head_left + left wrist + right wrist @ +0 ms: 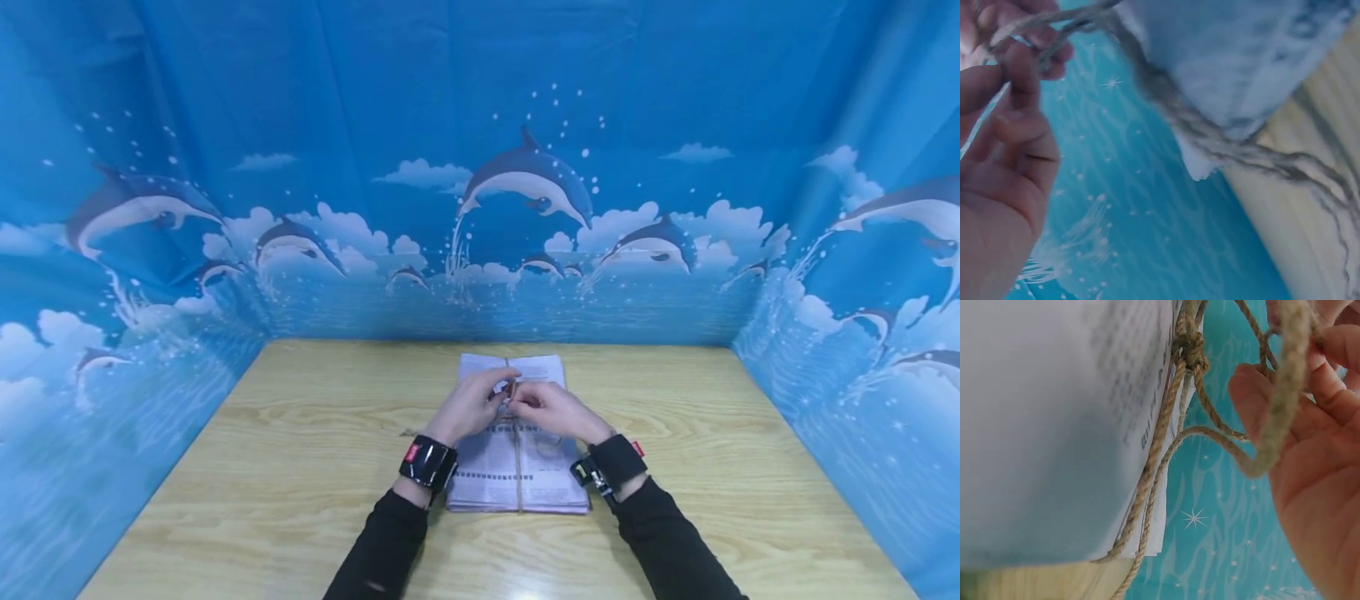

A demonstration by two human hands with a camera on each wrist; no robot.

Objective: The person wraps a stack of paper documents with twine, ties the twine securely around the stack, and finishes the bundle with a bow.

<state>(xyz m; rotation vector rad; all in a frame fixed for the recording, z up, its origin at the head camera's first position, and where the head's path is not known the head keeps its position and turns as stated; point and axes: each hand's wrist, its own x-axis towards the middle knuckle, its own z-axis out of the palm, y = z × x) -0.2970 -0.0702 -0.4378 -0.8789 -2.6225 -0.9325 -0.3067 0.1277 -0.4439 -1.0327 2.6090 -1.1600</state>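
1. Where the wooden table (300, 433) sits between blue dolphin-print walls (225, 167), a stack of newspapers (487, 479) lies at its middle.
2. Over the stack, the left hand (468, 408) and right hand (551, 410) work close together; each pinches a strand of twine (1154, 469).
3. Smallest, the knot (1191, 350) already sits on the stack; tying looks under way; next seems to call for pulling the loops snug.
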